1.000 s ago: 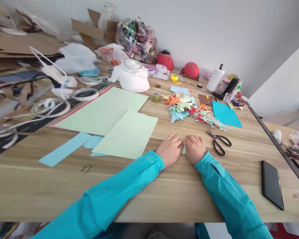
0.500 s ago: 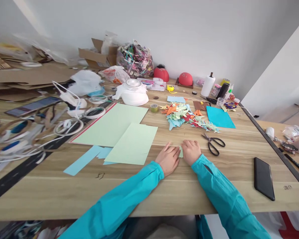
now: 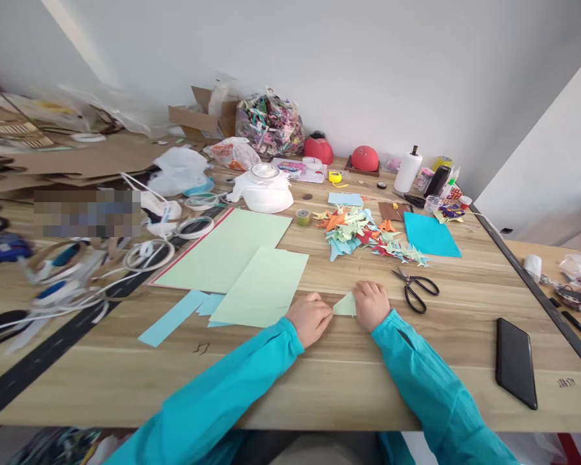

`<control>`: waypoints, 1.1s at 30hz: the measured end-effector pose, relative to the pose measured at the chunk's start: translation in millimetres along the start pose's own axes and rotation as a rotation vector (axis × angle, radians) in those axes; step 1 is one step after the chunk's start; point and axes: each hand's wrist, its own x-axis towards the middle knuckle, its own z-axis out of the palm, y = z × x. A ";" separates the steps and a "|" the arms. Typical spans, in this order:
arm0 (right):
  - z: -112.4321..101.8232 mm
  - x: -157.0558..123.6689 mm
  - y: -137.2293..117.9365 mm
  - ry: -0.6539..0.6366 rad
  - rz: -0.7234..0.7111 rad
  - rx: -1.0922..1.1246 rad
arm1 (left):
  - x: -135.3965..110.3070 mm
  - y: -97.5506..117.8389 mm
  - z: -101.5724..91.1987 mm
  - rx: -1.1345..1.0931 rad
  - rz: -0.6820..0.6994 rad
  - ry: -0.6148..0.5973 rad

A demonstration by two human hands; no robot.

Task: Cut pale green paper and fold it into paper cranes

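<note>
A small pale green folded piece of paper (image 3: 345, 306) lies on the wooden table between my hands, with a pointed corner to the left. My left hand (image 3: 310, 320) is closed, its fingers curled at that corner. Its fingertips are partly hidden. My right hand (image 3: 372, 305) has its fingers bent down over the paper's right end, gripping it against the table and covering that end. Black-handled scissors (image 3: 415, 289) lie just right of my right hand. Beyond both hands is a pile of folded paper shapes (image 3: 356, 231) in green, orange, red and blue.
Large green sheets (image 3: 266, 284) and blue strips (image 3: 172, 318) lie to the left. A turquoise sheet (image 3: 432, 234) is at the back right, a phone (image 3: 516, 363) near the front right. Cables (image 3: 150, 255) and tape rolls clutter the left side. Bags and a cardboard box (image 3: 203, 119) stand along the wall.
My left hand has slid left, its stretched fingers now curled in, and more of the green paper shows. My right hand stays on the paper's right end. The view has shifted slightly.
</note>
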 end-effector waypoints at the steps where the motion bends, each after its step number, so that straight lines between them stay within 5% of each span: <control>1: 1.5 -0.2 0.6 0.012 0.003 0.014 | 11.6 0.8 -2.5 -0.054 -0.072 -0.041; 6: 6.5 -1.1 5.2 0.074 0.017 0.091 | 66.0 7.8 8.6 -0.188 -0.366 -0.095; 11: 11.8 -1.4 10.6 0.121 0.074 0.255 | 86.9 5.0 28.0 -0.398 -0.499 -0.111; 16: 10.0 3.6 18.0 0.268 0.301 0.693 | 99.6 -3.2 29.6 -0.766 -0.492 -0.092; 20: 2.5 19.4 29.6 0.226 0.488 1.088 | 109.6 -9.0 23.3 -1.108 -0.434 -0.096; 28: -0.4 52.4 35.2 0.115 0.538 1.304 | 110.0 -18.3 9.6 -1.455 -0.440 0.022; 33: -2.9 48.1 34.3 0.042 0.483 1.326 | 109.0 -17.5 6.6 -1.432 -0.462 0.047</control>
